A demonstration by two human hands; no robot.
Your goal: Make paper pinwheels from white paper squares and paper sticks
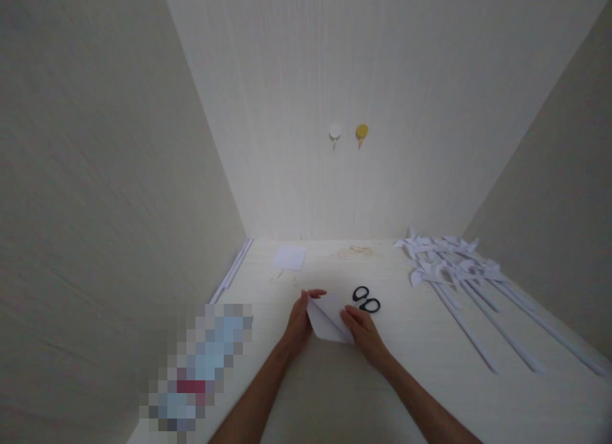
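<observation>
Between both hands is a piece of white paper (329, 323), with a diagonal fold or crease across it. My left hand (299, 320) grips its left edge, fingers curled behind and thumb at the upper corner. At the paper's right side, my right hand (364, 332) pinches the edge between thumb and fingers. Just beyond the right hand lie scissors (370, 305) with black handles; their blades are mostly hidden by the paper and hand. A square of white paper (289, 257) lies flat farther back on the white tabletop (329, 393).
Several white paper pinwheels (440, 265) with long sticks lie along the right. Rolled white paper sticks (233, 269) rest by the left wall. A blurred-out bluish object (210, 361) is at lower left. Small brownish bits (358, 251) lie at the back. Two hooks (362, 132) are on the wall.
</observation>
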